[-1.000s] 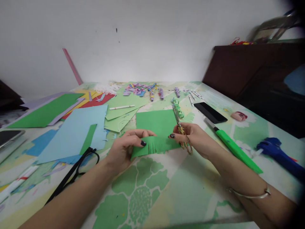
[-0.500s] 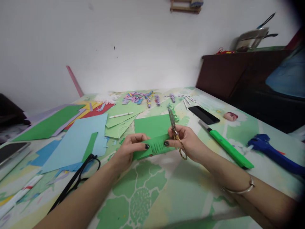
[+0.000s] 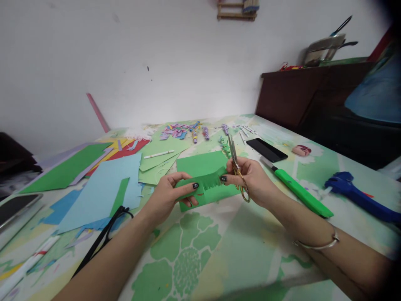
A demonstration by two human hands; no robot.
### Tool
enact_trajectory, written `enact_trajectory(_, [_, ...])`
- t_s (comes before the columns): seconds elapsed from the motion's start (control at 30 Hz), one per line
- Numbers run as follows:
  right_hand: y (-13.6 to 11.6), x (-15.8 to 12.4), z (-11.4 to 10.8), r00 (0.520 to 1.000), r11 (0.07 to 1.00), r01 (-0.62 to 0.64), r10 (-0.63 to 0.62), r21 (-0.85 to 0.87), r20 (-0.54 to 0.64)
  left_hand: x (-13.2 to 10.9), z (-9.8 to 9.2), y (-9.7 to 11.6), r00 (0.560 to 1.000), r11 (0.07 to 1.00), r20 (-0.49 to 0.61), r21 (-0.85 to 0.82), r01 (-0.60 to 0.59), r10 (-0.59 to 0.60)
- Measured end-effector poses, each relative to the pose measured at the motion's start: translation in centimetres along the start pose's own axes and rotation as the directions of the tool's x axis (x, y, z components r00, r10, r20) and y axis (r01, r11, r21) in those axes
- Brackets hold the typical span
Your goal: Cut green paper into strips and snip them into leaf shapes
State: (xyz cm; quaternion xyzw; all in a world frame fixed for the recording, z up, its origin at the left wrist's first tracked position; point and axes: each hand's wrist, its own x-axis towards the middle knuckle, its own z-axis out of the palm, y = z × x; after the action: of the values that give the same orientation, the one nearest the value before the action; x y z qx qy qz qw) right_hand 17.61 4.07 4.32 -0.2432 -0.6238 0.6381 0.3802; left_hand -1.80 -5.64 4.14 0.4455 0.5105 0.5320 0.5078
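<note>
A fringed strip of green paper [image 3: 210, 180] is stretched between my two hands, its row of fine cuts along the lower edge. My left hand [image 3: 175, 190] pinches its left end between thumb and fingers. With thumb and fingertips my right hand [image 3: 250, 177] grips the right end, and the same hand carries gold-handled scissors [image 3: 237, 167], blades pointing up and away. Beneath the strip lies a sheet of green paper [image 3: 200, 161] on the flowered tablecloth. Just behind the scissors is a curly green paper piece [image 3: 224, 146].
To the right lie a black phone [image 3: 267, 149], a green utility knife [image 3: 302, 192] and a blue-handled tool [image 3: 360, 198]. Coloured paper sheets [image 3: 103, 184] and black glasses [image 3: 103, 234] are at the left. Paper scraps [image 3: 177, 131] and white sticks [image 3: 246, 131] sit toward the wall.
The strip has been raised and turned, so its cut fringe now hangs spread along the lower edge. The scissors have shifted slightly right with my right hand.
</note>
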Motion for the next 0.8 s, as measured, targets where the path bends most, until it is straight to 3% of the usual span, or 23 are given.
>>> enact_trajectory(0.17, [-0.1,0.2,-0.3,1.000,1.000,0.006,-0.006,-0.004,-0.028,0.1,-0.2,0.2,0.998,0.997,-0.031,0.061,-0.048,0.050])
enact_trajectory(0.6, [-0.1,0.5,-1.3,0.992,0.997,0.037,-0.045,-0.069,-0.122,0.0,-0.7,0.7,0.980,0.995,-0.183,-0.049,-0.088,0.078])
enact_trajectory(0.7, [-0.3,0.0,-0.9,0.999,0.990,0.010,-0.015,-0.139,-0.041,0.1,-0.7,0.8,0.976,0.992,-0.188,-0.034,-0.122,0.113])
enact_trajectory(0.8, [-0.4,-0.9,-0.2,0.989,0.970,-0.052,0.083,-0.239,0.121,0.0,-0.6,0.7,0.968,0.987,-0.202,-0.033,-0.160,0.150])
